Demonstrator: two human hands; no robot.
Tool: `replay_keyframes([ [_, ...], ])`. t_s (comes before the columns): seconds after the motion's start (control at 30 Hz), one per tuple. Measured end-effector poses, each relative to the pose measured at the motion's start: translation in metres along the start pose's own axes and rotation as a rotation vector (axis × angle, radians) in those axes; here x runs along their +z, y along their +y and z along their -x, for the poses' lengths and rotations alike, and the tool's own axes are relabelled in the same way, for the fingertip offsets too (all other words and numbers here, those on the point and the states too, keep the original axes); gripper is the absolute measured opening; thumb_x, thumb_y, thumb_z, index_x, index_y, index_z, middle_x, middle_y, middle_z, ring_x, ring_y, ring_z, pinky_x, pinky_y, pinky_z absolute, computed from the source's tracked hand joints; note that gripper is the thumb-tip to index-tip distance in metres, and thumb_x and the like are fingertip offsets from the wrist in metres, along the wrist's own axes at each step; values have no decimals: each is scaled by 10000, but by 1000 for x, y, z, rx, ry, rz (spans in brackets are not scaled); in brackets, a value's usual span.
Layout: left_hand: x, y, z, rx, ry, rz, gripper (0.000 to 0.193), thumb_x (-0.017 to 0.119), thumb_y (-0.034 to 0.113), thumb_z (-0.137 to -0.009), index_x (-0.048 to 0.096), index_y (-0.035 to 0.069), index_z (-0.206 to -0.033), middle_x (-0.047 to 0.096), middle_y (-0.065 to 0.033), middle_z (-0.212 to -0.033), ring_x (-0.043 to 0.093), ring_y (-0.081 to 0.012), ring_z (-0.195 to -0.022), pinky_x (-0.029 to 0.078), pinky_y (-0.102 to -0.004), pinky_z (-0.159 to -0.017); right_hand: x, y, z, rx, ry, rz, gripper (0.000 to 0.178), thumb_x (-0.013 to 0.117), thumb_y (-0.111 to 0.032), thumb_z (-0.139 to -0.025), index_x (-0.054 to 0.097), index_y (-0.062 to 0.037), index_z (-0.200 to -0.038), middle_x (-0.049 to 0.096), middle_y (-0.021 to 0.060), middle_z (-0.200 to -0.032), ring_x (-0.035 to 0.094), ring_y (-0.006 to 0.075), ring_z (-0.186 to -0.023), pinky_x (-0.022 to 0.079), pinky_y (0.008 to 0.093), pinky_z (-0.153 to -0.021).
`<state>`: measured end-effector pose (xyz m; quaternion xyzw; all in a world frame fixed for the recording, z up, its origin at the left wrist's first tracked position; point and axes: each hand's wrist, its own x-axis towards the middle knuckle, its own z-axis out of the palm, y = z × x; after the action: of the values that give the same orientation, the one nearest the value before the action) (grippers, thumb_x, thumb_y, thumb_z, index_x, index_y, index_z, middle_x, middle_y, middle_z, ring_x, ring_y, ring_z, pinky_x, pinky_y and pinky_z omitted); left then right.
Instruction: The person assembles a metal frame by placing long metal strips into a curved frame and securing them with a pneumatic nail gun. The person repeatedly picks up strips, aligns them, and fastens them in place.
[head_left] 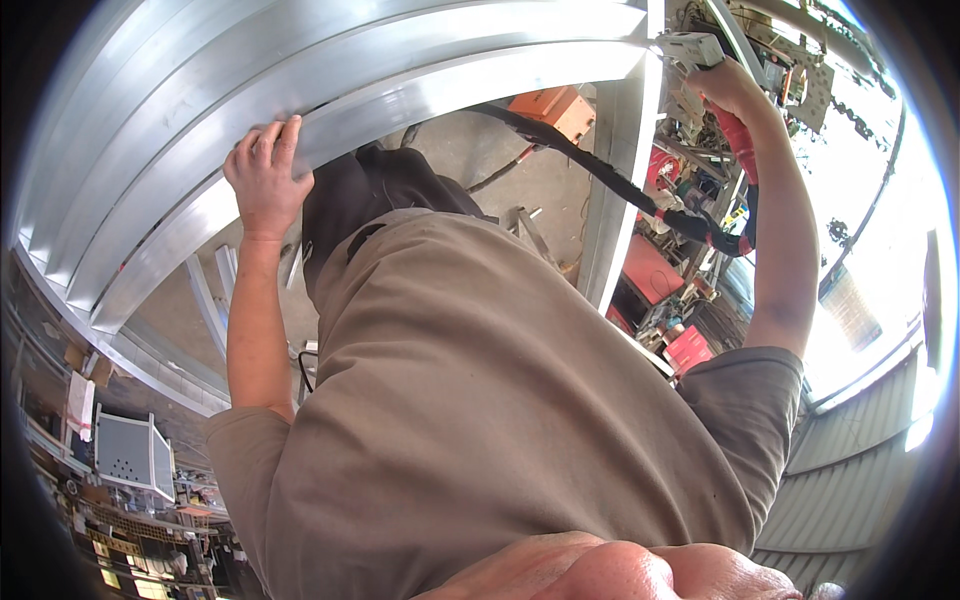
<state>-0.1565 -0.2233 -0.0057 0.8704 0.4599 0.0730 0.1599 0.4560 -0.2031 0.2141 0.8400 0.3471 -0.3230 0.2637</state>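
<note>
My left hand (268, 178) lies over the edge of a silvery metal slat (400, 98), its fingers stretched out on the top face. Several such slats run side by side into the end rails of a large metal frame. In my right hand (735, 88) is a pale grey pistol-shaped welding gun (690, 48). Its thin nozzle points left at the corner where a slat meets the right end rail (617, 180). Whether the tip touches the metal I cannot tell. Red wrapping and a thick black hose (590, 160) trail from the gun's grip.
An orange box (556, 112) stands on the concrete floor beneath the frame. Tools, red cases (654, 268) and clutter fill the right side. At lower left stands a grey panelled unit (133, 455) among shelves. Corrugated sheeting (850, 480) rises at lower right.
</note>
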Motion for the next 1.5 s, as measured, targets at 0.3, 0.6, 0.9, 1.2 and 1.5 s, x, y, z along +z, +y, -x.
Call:
replay_keyframes([
  [0.3,0,0,0,-2,-1,4,918,865,232,-643,554,290,-1504,526,41,-1390,498,-222,-1317,351,-482,-1111,4,2,-11,-70,-6,42,305,719,-252,-852,719,9,-1010,706,102,-788,628,219,-694,508,397,-671],
  [0.6,0,-1,1,-1,-7,-5,921,868,239,-646,550,291,-1508,523,41,-1390,495,-219,-1324,356,-483,-1110,6,8,-26,-76,-21,108,299,717,-276,-858,718,7,-953,699,122,-732,638,247,-629,507,414,-629],
  [0.9,-1,0,1,-3,-1,3,927,870,218,-641,550,287,-1507,524,42,-1389,498,-219,-1321,358,-481,-1110,8,7,-28,-87,0,104,264,709,-240,-842,713,11,-927,692,121,-708,649,247,-604,507,410,-592],
  [1.2,-1,0,0,-2,0,7,917,868,216,-646,550,287,-1503,525,42,-1378,504,-218,-1315,357,-478,-1104,1,-2,-15,-74,-14,105,251,715,-218,-844,706,13,-944,676,103,-711,621,225,-608,500,403,-596],
  [1.5,0,-1,1,3,1,-5,925,878,227,-649,543,290,-1509,515,45,-1382,494,-215,-1320,357,-477,-1104,-1,3,-17,-34,-29,134,247,710,-203,-839,703,16,-954,694,120,-743,633,230,-626,508,409,-601],
])
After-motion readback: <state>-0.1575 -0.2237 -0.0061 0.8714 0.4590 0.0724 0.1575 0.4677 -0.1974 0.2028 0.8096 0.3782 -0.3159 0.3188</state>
